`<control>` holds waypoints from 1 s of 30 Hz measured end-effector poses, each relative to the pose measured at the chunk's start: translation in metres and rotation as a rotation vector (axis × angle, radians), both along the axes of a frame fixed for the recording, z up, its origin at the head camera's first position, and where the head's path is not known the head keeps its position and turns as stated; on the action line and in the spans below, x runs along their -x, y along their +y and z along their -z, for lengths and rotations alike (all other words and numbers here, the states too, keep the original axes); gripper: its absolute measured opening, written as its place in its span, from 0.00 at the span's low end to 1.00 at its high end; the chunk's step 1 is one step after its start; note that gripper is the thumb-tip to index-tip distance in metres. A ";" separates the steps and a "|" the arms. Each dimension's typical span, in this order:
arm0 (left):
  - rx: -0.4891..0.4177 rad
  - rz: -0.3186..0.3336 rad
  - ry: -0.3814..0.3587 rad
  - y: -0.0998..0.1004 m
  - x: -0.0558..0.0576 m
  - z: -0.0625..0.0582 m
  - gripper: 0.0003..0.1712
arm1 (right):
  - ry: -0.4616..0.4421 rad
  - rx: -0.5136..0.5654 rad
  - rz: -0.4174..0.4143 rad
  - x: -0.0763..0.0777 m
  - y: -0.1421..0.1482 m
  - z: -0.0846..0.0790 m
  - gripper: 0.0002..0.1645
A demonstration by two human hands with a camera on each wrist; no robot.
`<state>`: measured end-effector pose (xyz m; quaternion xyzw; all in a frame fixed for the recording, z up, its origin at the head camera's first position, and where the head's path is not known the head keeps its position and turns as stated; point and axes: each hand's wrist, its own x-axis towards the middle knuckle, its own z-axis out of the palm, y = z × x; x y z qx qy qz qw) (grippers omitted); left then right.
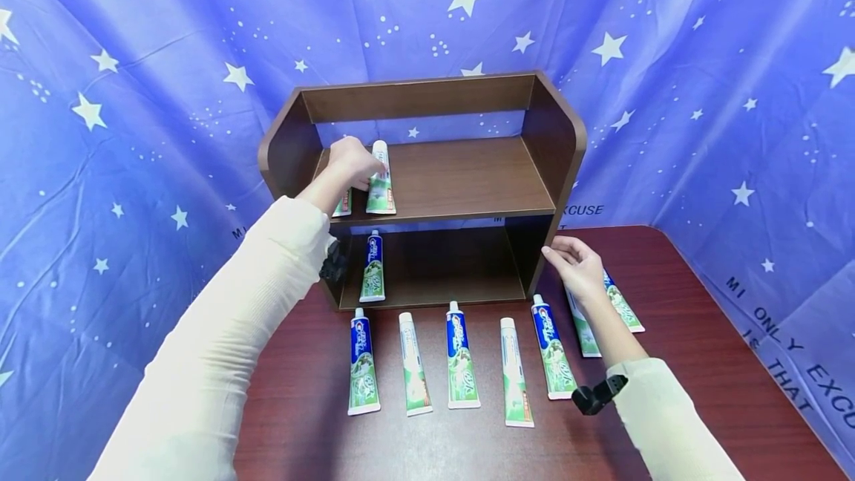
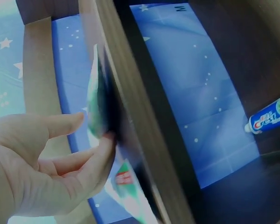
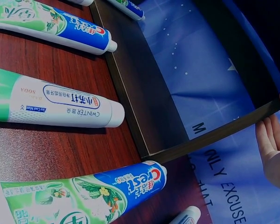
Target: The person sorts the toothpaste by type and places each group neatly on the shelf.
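My left hand (image 1: 352,162) is over the upper shelf, beside a white-and-green toothpaste tube (image 1: 381,195) that lies there cap to the back. In the left wrist view, thumb and fingers stand apart, with fingertips (image 2: 108,137) right at that tube's edge (image 2: 93,95). Another toothpaste tube (image 1: 344,204) lies left of it, partly hidden by the hand. My right hand (image 1: 580,267) holds the front edge of the brown shelf unit's right side panel (image 1: 549,232), thumb on one face and fingers (image 3: 267,135) on the other. A blue-and-green toothpaste tube (image 1: 373,269) lies on the lower shelf.
On the reddish table (image 1: 427,459), in front of the shelf unit, lie several tubes, including a blue-and-green one (image 1: 364,370) and a white-and-green one (image 1: 514,377). Two more tubes, one blue-and-green (image 1: 623,306), lie partly behind my right forearm. A blue star-print curtain (image 1: 414,13) hangs behind.
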<state>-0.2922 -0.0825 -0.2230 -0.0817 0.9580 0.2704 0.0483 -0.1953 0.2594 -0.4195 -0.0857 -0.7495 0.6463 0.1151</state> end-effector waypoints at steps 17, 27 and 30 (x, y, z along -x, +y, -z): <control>-0.052 0.153 0.240 -0.021 -0.031 0.007 0.17 | 0.009 0.015 0.002 0.000 -0.001 0.001 0.10; -0.172 0.170 0.436 -0.028 -0.073 0.032 0.13 | 0.004 -0.019 -0.003 0.000 0.000 0.001 0.11; -0.225 0.170 0.485 -0.033 -0.087 0.042 0.12 | 0.005 -0.017 0.001 0.000 -0.001 0.001 0.11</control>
